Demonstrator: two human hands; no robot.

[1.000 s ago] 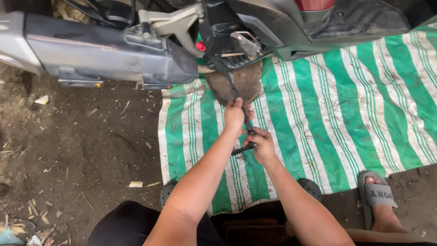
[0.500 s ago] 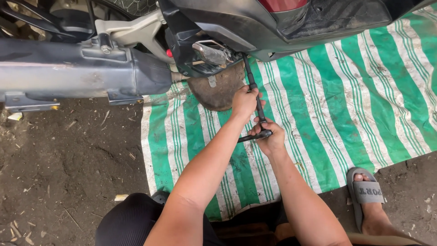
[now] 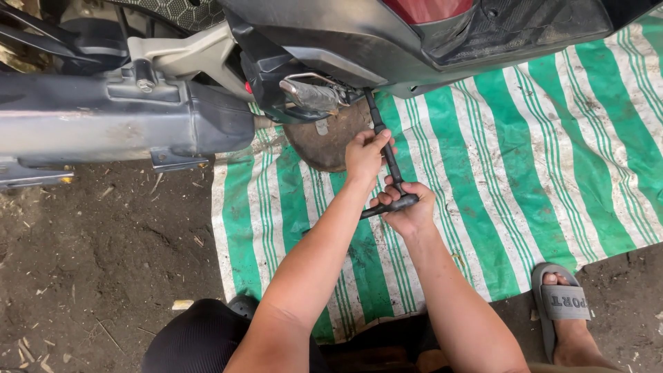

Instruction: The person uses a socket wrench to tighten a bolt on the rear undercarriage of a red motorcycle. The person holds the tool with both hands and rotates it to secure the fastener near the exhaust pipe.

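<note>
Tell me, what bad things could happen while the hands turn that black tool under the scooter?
The T-handle wrench is long and slanted, so it might slip off its hidden end; then the left hand or right hand could bang the metal footpeg. A loosened part might drop onto the striped tarp and roll into the dirt. The sandalled foot is uncovered, so a falling tool could hurt it.

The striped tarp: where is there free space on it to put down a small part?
The striped tarp lies bare to the right of the T-handle wrench, from the scooter body down to the sandalled foot. It is crowded where the left hand and right hand grip the wrench.
</note>
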